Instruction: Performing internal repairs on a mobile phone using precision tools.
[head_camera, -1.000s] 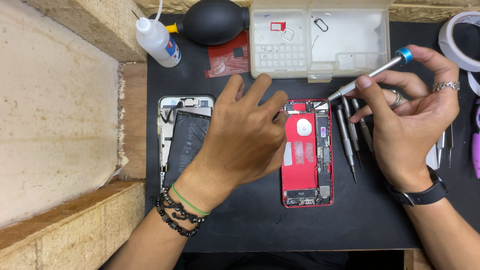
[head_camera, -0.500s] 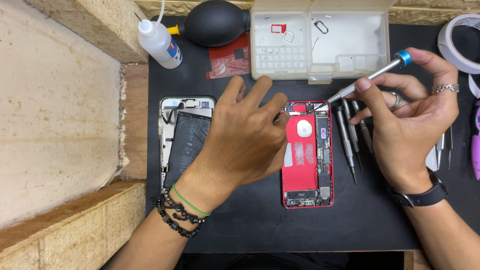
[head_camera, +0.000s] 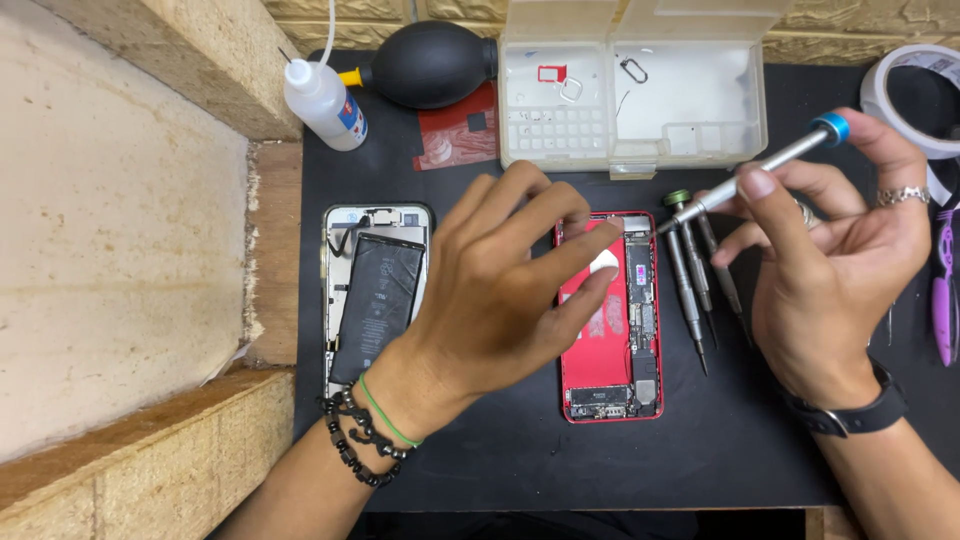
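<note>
Little free room around red phone shell (head_camera: 612, 330), lying mid-counter (head_camera: 500, 460) between opened phone (head_camera: 375, 290) and spare screwdrivers (head_camera: 690, 290). Left hand (head_camera: 500, 290) spreading loose fingers, resting on shell. Right hand (head_camera: 830, 260) pinching screwdriver (head_camera: 750, 175), tip touching shell's top edge.

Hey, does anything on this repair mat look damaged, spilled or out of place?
Nothing looks spilled or broken. The black battery lies slightly askew in the opened silver phone frame, its top tilted rightward. The spare screwdrivers lie neatly beside the red phone shell.

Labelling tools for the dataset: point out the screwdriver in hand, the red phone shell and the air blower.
screwdriver (head_camera: 765, 168), head view, mid shaft.
red phone shell (head_camera: 585, 375), head view, bare red lower left.
air blower (head_camera: 430, 65), head view, black bulb.
</note>
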